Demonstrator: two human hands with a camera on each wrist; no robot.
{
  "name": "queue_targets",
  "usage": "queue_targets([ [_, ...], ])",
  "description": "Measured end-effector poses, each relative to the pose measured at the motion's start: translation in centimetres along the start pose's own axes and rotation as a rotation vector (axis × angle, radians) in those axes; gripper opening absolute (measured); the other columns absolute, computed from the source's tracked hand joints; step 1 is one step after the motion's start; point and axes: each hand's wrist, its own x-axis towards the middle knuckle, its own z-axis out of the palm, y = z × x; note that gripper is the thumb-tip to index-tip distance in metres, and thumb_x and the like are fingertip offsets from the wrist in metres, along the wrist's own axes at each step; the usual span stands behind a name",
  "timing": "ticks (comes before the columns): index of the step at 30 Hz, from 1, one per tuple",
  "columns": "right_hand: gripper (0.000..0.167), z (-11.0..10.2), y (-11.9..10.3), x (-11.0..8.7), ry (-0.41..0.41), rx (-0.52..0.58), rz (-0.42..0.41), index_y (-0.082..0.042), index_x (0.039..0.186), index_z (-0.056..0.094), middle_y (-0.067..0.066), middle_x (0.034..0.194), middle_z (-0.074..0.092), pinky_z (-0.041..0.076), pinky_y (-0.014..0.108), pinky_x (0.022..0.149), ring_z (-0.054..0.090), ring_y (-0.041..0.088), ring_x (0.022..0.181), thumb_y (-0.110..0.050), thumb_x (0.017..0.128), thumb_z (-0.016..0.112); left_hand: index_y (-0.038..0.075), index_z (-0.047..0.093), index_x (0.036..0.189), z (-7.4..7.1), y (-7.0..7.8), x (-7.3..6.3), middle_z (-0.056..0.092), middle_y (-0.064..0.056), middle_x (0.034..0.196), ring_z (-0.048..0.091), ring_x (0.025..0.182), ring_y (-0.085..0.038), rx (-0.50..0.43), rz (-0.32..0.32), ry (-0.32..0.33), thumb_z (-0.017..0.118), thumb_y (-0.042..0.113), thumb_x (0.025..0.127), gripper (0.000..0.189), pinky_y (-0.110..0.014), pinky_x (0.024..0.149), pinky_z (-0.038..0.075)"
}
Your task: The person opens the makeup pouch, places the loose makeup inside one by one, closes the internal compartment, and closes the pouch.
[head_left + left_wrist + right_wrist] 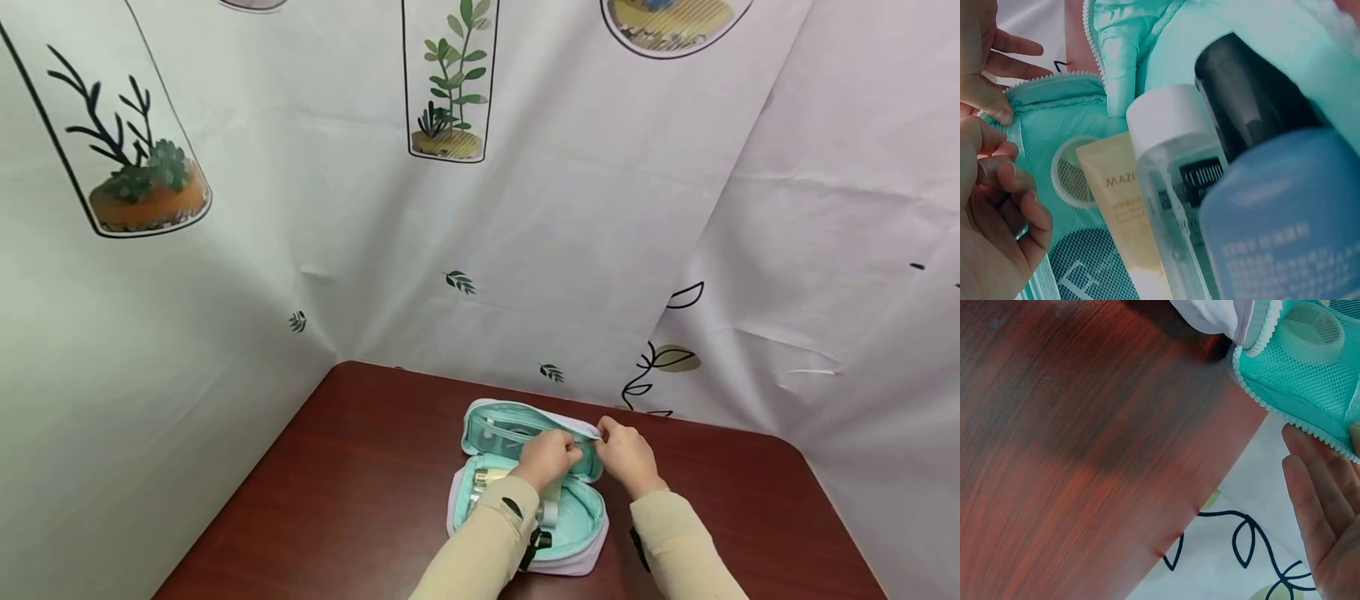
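Observation:
An open toiletry bag (587, 510), lilac outside and turquoise inside, lies on the table with its lid folded back. My left hand (549, 458) is over the lid's mesh pocket (1054, 119), fingers curled at its zipper (1030, 281); the zipper pull is hidden. With thumb and fingers my right hand (627, 454) pinches the lid's toothed edge (1319, 432) at the right corner. Behind the mesh are a round pale container (1066, 176) and a dark lettered disc (1088, 265). The main compartment holds a yellow tube (1124, 206), a white-capped clear bottle (1169, 128) and a black-capped blue bottle (1285, 212).
Beneath the bag spreads a dark red wooden table (337, 492). Its far edge meets a white printed cloth (360, 250) hanging behind, with more cloth at the left and right sides.

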Motion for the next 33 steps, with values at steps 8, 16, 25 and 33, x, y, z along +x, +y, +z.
queue_targets([
  [8,0.007,0.1,-0.1,0.0,-0.027,0.003,0.018,-0.008,0.088,0.056,0.004,0.059,0.049,0.034,0.031,0.045,0.045,0.018,0.051,-0.012,0.083,0.06,0.018,0.034,0.057,-0.7,-0.4,-0.6,0.025,0.006,0.05,0.021,0.045,-0.009,0.034,0.016,-0.003,0.056,0.024,0.091,0.041,-0.023,0.045,0.022],
  [16,0.004,-0.2,-0.2,0.2,-0.035,-0.009,0.018,-0.008,0.082,0.054,0.005,0.062,0.049,0.034,0.033,0.047,0.046,0.02,0.054,-0.009,0.081,0.058,0.018,0.032,0.056,-1.2,-1.0,-0.8,0.023,0.006,0.05,0.019,0.045,-0.009,0.023,0.022,0.005,0.054,0.02,0.089,0.04,-0.022,0.045,0.02],
  [25,0.005,-0.4,-0.3,0.3,-0.06,-0.017,0.025,-0.006,0.084,0.054,0.005,0.061,0.049,0.035,0.033,0.048,0.046,0.02,0.055,-0.008,0.08,0.057,0.018,0.033,0.056,-1.8,-1.3,-1.1,0.023,0.005,0.049,0.021,0.043,-0.009,0.038,-0.001,-0.02,0.055,0.025,0.093,0.043,-0.023,0.044,0.022],
  [33,0.004,-0.6,-0.3,0.5,-0.079,-0.016,0.033,-0.006,0.082,0.053,0.005,0.061,0.048,0.036,0.033,0.049,0.046,0.02,0.056,-0.007,0.081,0.056,0.018,0.034,0.057,-1.9,-1.8,-1.1,0.024,0.006,0.049,0.021,0.045,-0.009,0.095,0.0,-0.01,0.055,0.026,0.092,0.042,-0.023,0.045,0.022],
])
